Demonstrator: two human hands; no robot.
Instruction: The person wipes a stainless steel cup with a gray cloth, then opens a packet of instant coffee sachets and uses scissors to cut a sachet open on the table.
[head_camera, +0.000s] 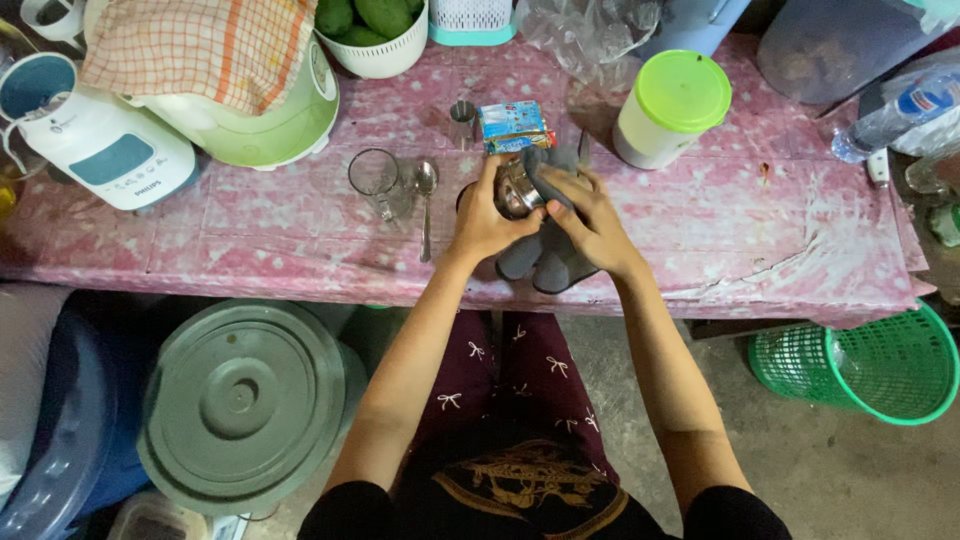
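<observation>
Near the desk (700, 240) edge, left hand (485, 222) grips a steel cup (515, 190); right hand (590, 222) presses a grey cloth (548, 262) on it.

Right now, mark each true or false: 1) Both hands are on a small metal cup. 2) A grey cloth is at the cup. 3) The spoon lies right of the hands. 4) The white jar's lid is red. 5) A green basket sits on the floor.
1) True: the left hand and right hand hold the metal cup.
2) True: the grey cloth hangs from it.
3) False: the spoon lies left, beside the glass mug.
4) False: the white jar has a green lid.
5) True: green basket.
</observation>
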